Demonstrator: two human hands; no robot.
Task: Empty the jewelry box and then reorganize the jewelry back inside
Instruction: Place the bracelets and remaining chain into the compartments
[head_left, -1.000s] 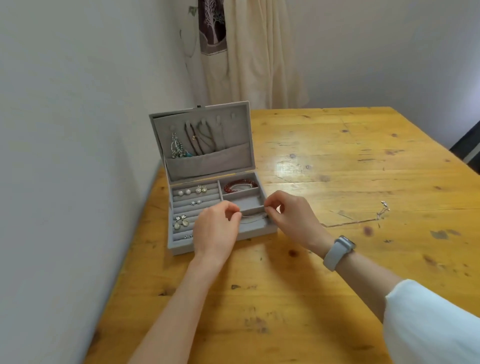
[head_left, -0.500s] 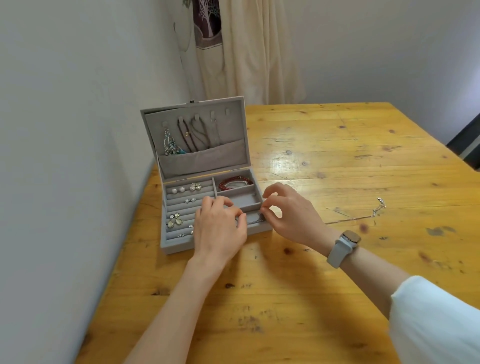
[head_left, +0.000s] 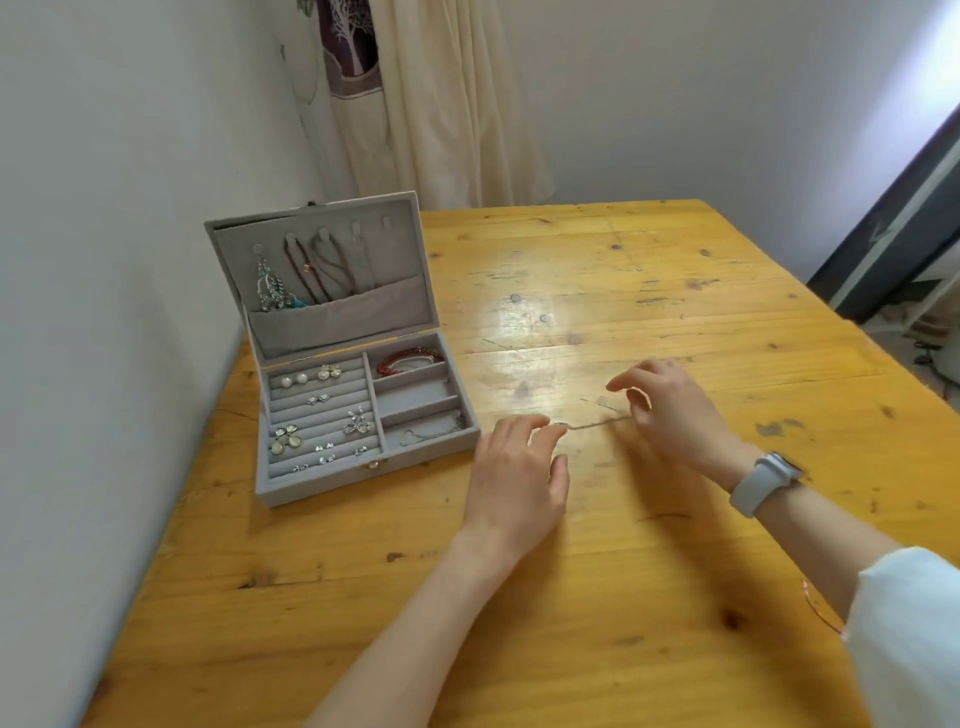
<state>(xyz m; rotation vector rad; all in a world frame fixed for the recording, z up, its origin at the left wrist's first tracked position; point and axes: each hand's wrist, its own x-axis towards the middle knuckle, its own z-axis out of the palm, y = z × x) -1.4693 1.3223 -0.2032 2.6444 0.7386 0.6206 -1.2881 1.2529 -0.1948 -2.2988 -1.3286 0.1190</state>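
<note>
Two hands stretch a thin silver chain (head_left: 597, 423) just above the wooden bench (head_left: 675, 597); left hand (head_left: 517, 480) and right hand (head_left: 670, 410) each pinch one end with curled fingers. The open grey jewelry box (head_left: 358, 475) sits to their left.

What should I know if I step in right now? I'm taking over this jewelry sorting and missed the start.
Left hand: pinches one end of a thin chain just above the table, right of the box.
Right hand: pinches the chain's other end, so it is stretched between both hands.
Jewelry box: open at the table's left edge. Earrings sit in the ridged rows, a red bracelet in the back compartment, another fine chain in the front one, necklaces hanging in the lid.
Done: one chain out at most.
Left: nearly everything is to be taken out, then put back in order.
</note>
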